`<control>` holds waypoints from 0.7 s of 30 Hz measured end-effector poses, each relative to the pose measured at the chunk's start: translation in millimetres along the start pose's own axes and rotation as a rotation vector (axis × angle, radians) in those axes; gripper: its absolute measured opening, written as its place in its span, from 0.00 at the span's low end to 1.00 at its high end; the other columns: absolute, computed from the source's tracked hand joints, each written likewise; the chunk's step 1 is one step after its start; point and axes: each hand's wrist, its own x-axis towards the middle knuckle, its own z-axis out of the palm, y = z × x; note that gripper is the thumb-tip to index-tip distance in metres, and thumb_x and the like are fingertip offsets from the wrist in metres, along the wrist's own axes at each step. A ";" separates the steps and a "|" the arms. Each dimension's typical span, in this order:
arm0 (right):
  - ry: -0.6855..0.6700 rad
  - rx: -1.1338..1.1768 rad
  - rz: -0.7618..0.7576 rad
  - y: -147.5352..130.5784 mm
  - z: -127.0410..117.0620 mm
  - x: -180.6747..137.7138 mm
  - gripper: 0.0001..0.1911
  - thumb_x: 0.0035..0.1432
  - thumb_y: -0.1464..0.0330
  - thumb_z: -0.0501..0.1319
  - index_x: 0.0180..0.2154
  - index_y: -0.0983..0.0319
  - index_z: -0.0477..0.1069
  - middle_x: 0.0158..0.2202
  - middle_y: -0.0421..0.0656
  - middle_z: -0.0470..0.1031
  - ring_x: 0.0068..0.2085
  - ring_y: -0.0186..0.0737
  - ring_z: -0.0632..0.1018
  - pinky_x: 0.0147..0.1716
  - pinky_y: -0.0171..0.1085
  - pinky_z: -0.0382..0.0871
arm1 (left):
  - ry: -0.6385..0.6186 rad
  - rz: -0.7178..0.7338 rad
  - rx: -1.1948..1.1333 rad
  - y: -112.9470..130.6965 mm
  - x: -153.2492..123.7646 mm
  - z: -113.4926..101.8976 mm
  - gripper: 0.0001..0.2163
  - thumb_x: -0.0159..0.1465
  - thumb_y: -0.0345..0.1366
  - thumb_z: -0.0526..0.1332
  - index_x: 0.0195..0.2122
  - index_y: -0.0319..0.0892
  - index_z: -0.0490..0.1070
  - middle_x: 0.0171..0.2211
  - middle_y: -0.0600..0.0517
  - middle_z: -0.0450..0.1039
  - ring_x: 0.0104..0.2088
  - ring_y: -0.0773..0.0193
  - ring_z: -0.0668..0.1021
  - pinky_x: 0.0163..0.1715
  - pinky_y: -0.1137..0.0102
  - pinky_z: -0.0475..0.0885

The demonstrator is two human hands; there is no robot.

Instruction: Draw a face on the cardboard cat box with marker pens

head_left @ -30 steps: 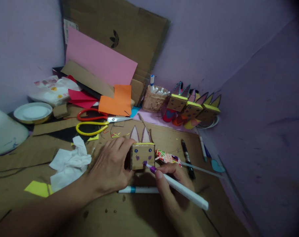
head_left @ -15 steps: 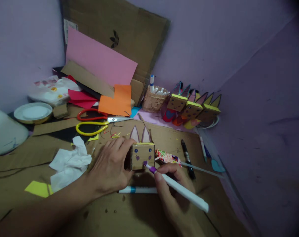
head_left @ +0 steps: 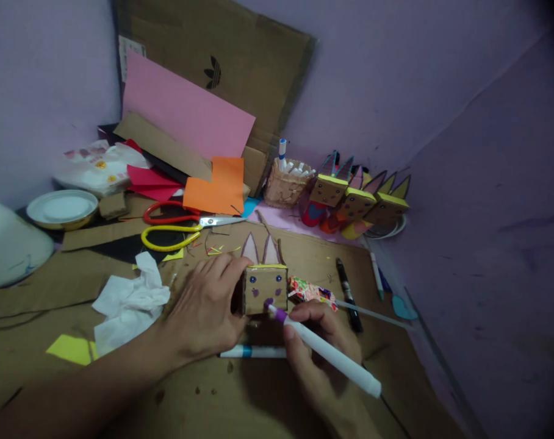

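My left hand [head_left: 208, 305] grips the left side of a small cardboard box figure [head_left: 265, 283] with two pointed ears, round eyes and purple marks on its front. A white marker [head_left: 334, 353] with a purple collar is pinched in my right hand [head_left: 323, 347]. Its tip touches a purple spot low on the box's face. Below the box lies another white marker [head_left: 254, 352] with a blue band, its right end hidden behind my right hand. A patterned wrapped piece [head_left: 311, 291] sits just right of the box.
Scissors [head_left: 199, 225] with red and yellow handles lie behind my left hand, beside crumpled tissue [head_left: 133, 305]. A basket of markers [head_left: 286, 183] and several eared box figures [head_left: 359, 204] stand at the back. A black marker [head_left: 349, 296] rests on the right.
The marker in my right hand has shifted slightly, its rear end moving left and down while the tip stays on the purple spot. My left hand and the box hold still.
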 end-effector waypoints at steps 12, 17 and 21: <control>0.019 -0.008 0.018 2.7 0.8 -0.9 0.04 0.54 0.72 0.60 0.31 0.58 0.67 0.22 0.34 0.70 0.18 0.29 0.69 0.16 0.25 0.63 | 0.009 0.005 0.006 -1.4 0.4 0.2 0.21 0.50 0.30 0.62 0.47 0.42 0.63 0.40 0.46 0.67 0.41 0.51 0.70 0.39 0.58 0.68; 0.016 0.017 0.029 3.9 0.9 -2.1 0.04 0.55 0.72 0.60 0.32 0.57 0.67 0.21 0.33 0.70 0.17 0.28 0.70 0.15 0.24 0.63 | 0.003 -0.005 -0.008 -2.2 0.5 1.7 0.22 0.50 0.30 0.62 0.47 0.42 0.63 0.40 0.46 0.66 0.41 0.51 0.70 0.39 0.58 0.68; 0.017 0.008 0.035 3.8 1.3 -2.5 0.04 0.55 0.72 0.60 0.32 0.57 0.67 0.20 0.33 0.70 0.17 0.29 0.70 0.15 0.25 0.63 | -0.003 -0.022 -0.024 -2.9 -0.1 2.6 0.22 0.50 0.30 0.62 0.48 0.42 0.63 0.41 0.47 0.66 0.41 0.52 0.71 0.39 0.58 0.68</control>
